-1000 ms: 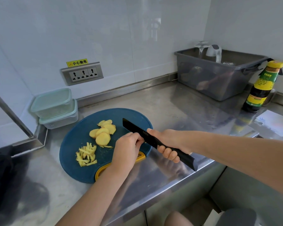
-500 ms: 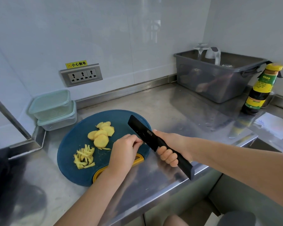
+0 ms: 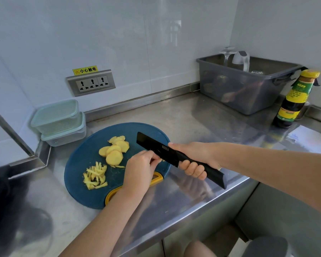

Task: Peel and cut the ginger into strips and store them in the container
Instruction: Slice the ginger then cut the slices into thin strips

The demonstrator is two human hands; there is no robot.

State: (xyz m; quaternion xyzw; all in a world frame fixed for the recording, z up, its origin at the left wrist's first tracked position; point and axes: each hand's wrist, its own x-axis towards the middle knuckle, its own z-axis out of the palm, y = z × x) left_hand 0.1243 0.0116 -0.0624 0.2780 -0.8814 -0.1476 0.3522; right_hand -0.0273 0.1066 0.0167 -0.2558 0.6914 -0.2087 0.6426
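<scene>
Black from tip to butt, the knife (image 3: 156, 147) sits in my right hand (image 3: 195, 158), fingers wrapped round its handle, over the 3 o'clock edge of the blue cutting board (image 3: 85, 154). My left hand (image 3: 139, 169) has its fingertips bunched against the blade's lower edge. The blade hides them, so I cannot tell whether they pinch anything. A white mark on the blade is too small to read.

Ginger slices (image 3: 114, 151) lie mid-board, with ginger strips (image 3: 95, 176) at its 7 o'clock. Two lidded containers (image 3: 57, 117) are stacked at 10 o'clock on the table (image 3: 193, 123). A yellow label (image 3: 84, 70) above the wall socket (image 3: 91, 83) reads 小心触电. The print on the sauce bottle (image 3: 293, 101) at 2 o'clock is illegible.
</scene>
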